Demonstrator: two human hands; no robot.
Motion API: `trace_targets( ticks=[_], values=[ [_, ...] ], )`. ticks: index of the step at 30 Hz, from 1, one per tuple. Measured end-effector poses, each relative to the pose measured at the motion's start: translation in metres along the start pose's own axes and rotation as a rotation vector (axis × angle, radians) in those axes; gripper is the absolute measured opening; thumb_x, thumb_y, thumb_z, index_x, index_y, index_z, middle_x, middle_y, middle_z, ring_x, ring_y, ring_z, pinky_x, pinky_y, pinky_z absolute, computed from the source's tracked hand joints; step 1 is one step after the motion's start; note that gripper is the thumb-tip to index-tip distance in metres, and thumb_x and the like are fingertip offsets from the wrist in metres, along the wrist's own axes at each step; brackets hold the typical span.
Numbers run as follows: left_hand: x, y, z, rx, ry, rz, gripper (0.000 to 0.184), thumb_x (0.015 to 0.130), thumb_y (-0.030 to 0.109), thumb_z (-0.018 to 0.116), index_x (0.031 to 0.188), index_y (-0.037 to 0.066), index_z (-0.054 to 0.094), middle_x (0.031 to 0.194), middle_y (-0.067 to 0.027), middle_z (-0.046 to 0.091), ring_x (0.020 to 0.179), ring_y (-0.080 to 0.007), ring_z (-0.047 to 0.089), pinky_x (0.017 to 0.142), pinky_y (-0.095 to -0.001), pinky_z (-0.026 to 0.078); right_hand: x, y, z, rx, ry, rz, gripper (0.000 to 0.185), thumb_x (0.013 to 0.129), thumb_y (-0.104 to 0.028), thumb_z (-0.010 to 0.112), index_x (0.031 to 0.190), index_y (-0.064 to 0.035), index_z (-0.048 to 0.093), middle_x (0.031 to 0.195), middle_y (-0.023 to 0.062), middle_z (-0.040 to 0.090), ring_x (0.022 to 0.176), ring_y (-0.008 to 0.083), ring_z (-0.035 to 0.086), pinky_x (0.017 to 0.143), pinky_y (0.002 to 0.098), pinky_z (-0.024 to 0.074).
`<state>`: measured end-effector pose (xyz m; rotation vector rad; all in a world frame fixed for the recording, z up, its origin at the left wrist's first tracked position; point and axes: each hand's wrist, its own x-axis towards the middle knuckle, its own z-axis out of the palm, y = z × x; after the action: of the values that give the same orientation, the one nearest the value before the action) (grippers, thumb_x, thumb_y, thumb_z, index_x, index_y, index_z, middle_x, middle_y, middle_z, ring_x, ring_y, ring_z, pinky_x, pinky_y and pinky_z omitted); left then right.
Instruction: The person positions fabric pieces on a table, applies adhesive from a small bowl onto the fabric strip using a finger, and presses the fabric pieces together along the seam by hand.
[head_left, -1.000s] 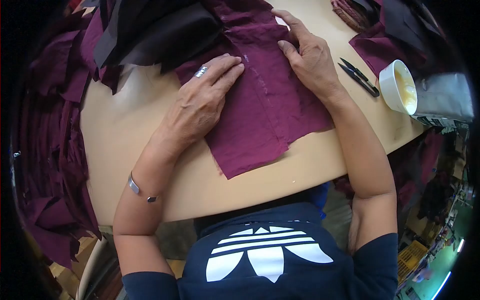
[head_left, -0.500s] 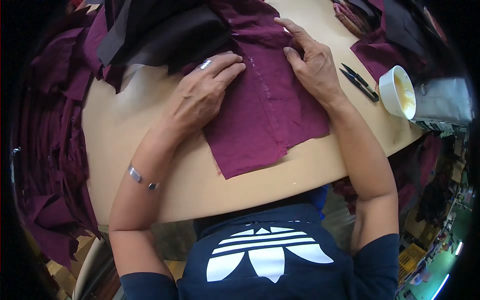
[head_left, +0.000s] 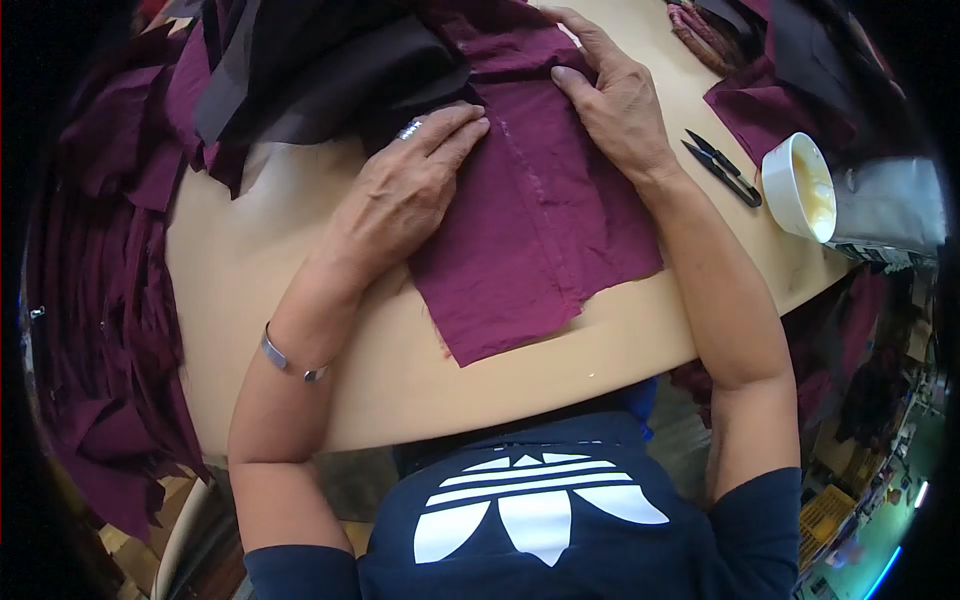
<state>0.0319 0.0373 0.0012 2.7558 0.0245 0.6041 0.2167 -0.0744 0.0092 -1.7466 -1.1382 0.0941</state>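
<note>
While left hand [head_left: 405, 185] touches maroon cloth [head_left: 515, 245], fingers together, grip unclear, right hand [head_left: 620, 110] has fingers apart.

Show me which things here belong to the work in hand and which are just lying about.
Seemingly in the job:
maroon cloth, touched by the left hand and right hand

Untouched, so perhaps just lying about:
black snips
white bowl with pale contents
silvery packet

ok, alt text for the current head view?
A person's left hand and right hand touch maroon cloth marked with a pale-flecked line, on a light table. Dark fabric lies beyond the left hand; black snips and a white bowl sit to the right.
</note>
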Motion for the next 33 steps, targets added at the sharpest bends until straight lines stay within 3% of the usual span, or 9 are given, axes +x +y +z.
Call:
trace_targets(
  ticks=[2, 5, 8, 14, 17, 20, 26, 29, 33],
  values=[
    [0.000, -0.002, 0.000, 0.015, -0.001, 0.038, 0.039, 0.081, -0.005, 0.049, 0.119, 0.004, 0.056, 0.122, -0.0150, 0.054, 0.110, -0.0318, 0.054, 0.097, -0.0371, 0.044, 0.001, -0.007, -0.001, -0.026, -0.006, -0.033, 0.050, 0.080, -0.002, 0.059, 0.129, -0.0032, 0.049, 0.116, 0.0183, 0.060, 0.107, 0.0215, 0.057, 0.093, 0.0299, 0.0429],
    [0.001, -0.005, -0.004, 0.040, -0.039, 0.125, 0.040, 0.080, -0.006, 0.050, 0.118, 0.005, 0.057, 0.122, -0.0130, 0.055, 0.110, -0.0313, 0.055, 0.096, -0.0372, 0.044, 0.002, 0.015, 0.007, 0.079, -0.017, -0.127, 0.046, 0.083, -0.005, 0.059, 0.128, -0.0120, 0.052, 0.104, 0.0092, 0.067, 0.087, 0.0108, 0.060, 0.083, 0.0247, 0.0449],
    [0.005, -0.006, -0.005, 0.046, -0.038, 0.141, 0.040, 0.078, -0.006, 0.051, 0.116, 0.005, 0.058, 0.120, -0.0122, 0.056, 0.109, -0.0304, 0.055, 0.094, -0.0361, 0.045, -0.002, 0.004, 0.002, -0.026, -0.041, -0.024, 0.043, 0.083, -0.003, 0.059, 0.125, -0.0098, 0.054, 0.115, 0.0075, 0.064, 0.099, 0.0111, 0.059, 0.089, 0.0249, 0.0434],
    [0.010, -0.016, -0.001, 0.084, 0.061, -0.016, 0.035, 0.077, -0.005, 0.054, 0.112, 0.001, 0.058, 0.117, -0.0115, 0.057, 0.108, -0.0305, 0.056, 0.091, -0.0369, 0.047, -0.001, 0.005, 0.006, 0.182, -0.043, 0.033, 0.047, 0.082, -0.003, 0.059, 0.128, -0.0103, 0.052, 0.113, 0.0069, 0.064, 0.097, 0.0121, 0.059, 0.086, 0.0255, 0.0449],
    [0.013, -0.015, -0.008, 0.270, 0.083, 0.142, 0.035, 0.074, -0.006, 0.053, 0.108, -0.002, 0.060, 0.112, -0.0129, 0.057, 0.098, -0.0272, 0.058, 0.087, -0.0337, 0.048, 0.015, 0.005, 0.001, 0.363, -0.200, 0.235, 0.049, 0.080, 0.000, 0.059, 0.127, -0.0100, 0.051, 0.109, 0.0076, 0.064, 0.095, 0.0169, 0.059, 0.085, 0.0292, 0.0449],
    [0.009, -0.014, -0.004, 0.222, 0.071, 0.052, 0.035, 0.072, -0.007, 0.054, 0.106, -0.002, 0.061, 0.111, -0.0129, 0.058, 0.096, -0.0276, 0.058, 0.087, -0.0338, 0.049, 0.027, -0.011, -0.003, 0.118, -0.215, 0.214, 0.050, 0.078, -0.003, 0.060, 0.127, -0.0024, 0.050, 0.117, 0.0157, 0.060, 0.107, 0.0210, 0.057, 0.093, 0.0292, 0.0424],
    [0.009, -0.014, -0.002, 0.125, 0.094, 0.030, 0.035, 0.074, -0.008, 0.054, 0.107, -0.001, 0.060, 0.112, -0.0132, 0.057, 0.100, -0.0290, 0.058, 0.088, -0.0347, 0.049, 0.029, 0.007, 0.014, 0.108, -0.024, 0.003, 0.048, 0.076, -0.001, 0.059, 0.124, -0.0017, 0.054, 0.111, 0.0112, 0.063, 0.096, 0.0159, 0.059, 0.088, 0.0281, 0.0449],
    [0.008, -0.013, -0.002, 0.114, 0.103, 0.008, 0.033, 0.076, -0.007, 0.054, 0.108, -0.002, 0.060, 0.113, -0.0133, 0.057, 0.102, -0.0296, 0.057, 0.088, -0.0349, 0.049, 0.026, 0.005, 0.015, 0.250, -0.031, 0.145, 0.048, 0.076, 0.002, 0.058, 0.124, -0.0014, 0.054, 0.105, 0.0096, 0.064, 0.090, 0.0140, 0.059, 0.086, 0.0266, 0.0453],
    [0.008, -0.013, -0.002, 0.073, 0.072, -0.041, 0.034, 0.083, -0.005, 0.050, 0.114, 0.003, 0.059, 0.117, -0.0132, 0.057, 0.107, -0.0308, 0.056, 0.094, -0.0370, 0.045, 0.025, 0.004, 0.017, 0.236, 0.046, 0.038, 0.047, 0.075, 0.005, 0.056, 0.122, -0.0024, 0.056, 0.101, 0.0075, 0.065, 0.085, 0.0135, 0.059, 0.083, 0.0262, 0.0458]
  ],
)
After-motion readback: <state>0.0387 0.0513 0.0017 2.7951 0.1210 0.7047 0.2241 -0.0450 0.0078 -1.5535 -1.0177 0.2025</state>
